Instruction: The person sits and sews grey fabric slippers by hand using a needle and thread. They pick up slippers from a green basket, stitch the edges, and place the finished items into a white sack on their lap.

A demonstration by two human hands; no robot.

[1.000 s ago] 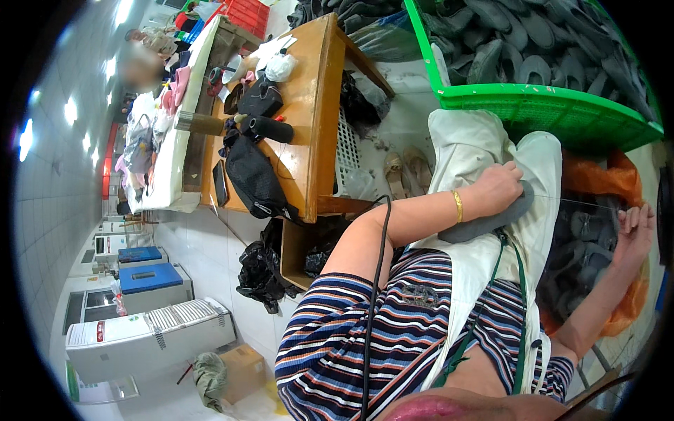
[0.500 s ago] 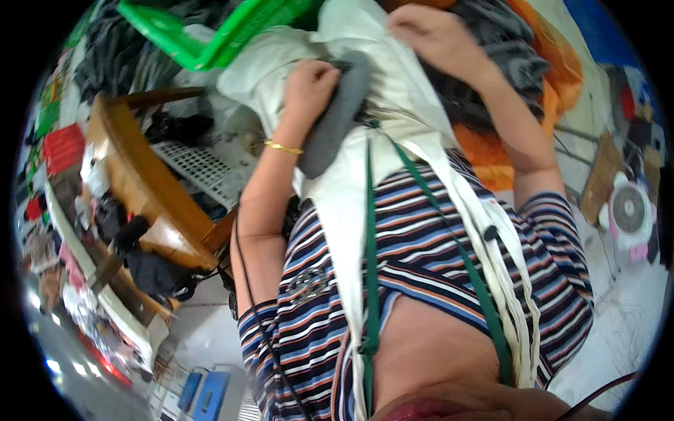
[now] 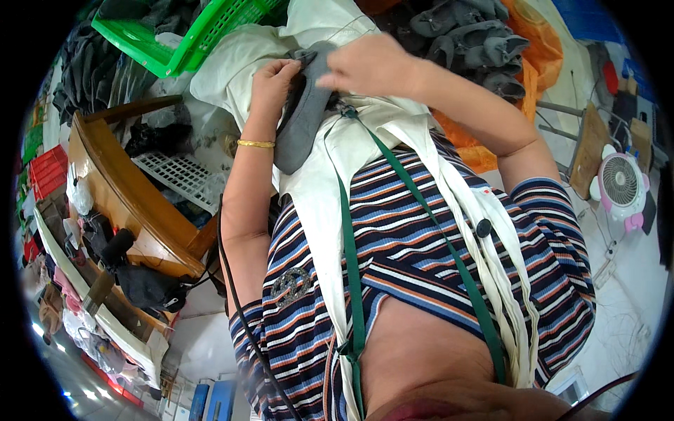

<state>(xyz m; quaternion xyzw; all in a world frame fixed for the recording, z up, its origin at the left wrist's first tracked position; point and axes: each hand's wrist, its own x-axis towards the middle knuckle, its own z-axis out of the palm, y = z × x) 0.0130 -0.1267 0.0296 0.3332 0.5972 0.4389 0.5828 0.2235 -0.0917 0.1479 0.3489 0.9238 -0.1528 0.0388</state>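
Observation:
A grey cloth shoe [image 3: 300, 137] lies over my lap on the white apron [image 3: 316, 203], its rounded end toward my body. My left hand [image 3: 272, 85] pinches the shoe's edge near its far end, fingers and thumb closed. Against the shoe's right side is my right hand [image 3: 368, 67], its fingers bent together; whatever sits between them is too small or hidden to make out. A fine thread-like line [image 3: 351, 24] shows above that hand, over the apron.
Several similar grey shoes [image 3: 477, 42] are heaped on orange cloth [image 3: 540, 42] at the far right. A green plastic crate [image 3: 179, 59] stands at far left, near dark fabric [image 3: 88, 67]. Left is a wooden table [image 3: 133, 196]; a fan [image 3: 621, 181] is at right.
My right hand has come left and down from beyond the shoe to its side. The shoe shows more of its dark opening, and my left hand still grips it.

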